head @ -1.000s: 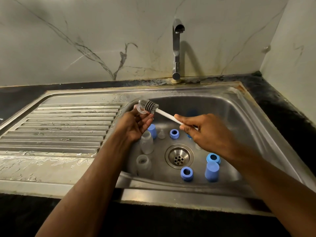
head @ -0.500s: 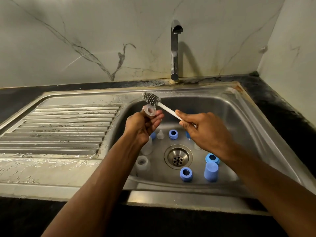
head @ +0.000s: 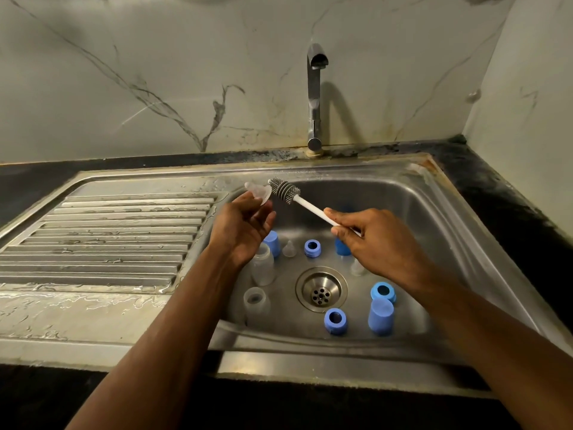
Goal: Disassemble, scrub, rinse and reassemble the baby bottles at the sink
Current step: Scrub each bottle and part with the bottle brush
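My left hand [head: 240, 229] pinches a clear silicone teat [head: 259, 190] above the left rim of the sink basin [head: 434, 212]. My right hand [head: 375, 243] grips the white handle of a bottle brush [head: 286, 190], whose grey bristle head touches the teat's wide end. Down in the basin stand two clear bottles [head: 263, 263] [head: 255, 301], blue collar rings [head: 312, 247] [head: 335, 320] [head: 384, 292], blue caps [head: 380, 316] [head: 272, 242] and another clear teat [head: 289, 248]. A further blue part [head: 342, 247] is partly hidden behind my right hand.
The tap [head: 314, 97] stands behind the basin, with no water running. A wet ribbed draining board [head: 108, 237] lies to the left. The round drain [head: 321, 288] sits mid-basin. Dark countertop [head: 511, 218] runs along the right, by the wall corner.
My left hand turned and lifted the teat, now tip pointing left. The brush head shifted to the right of the teat, against its wide end.
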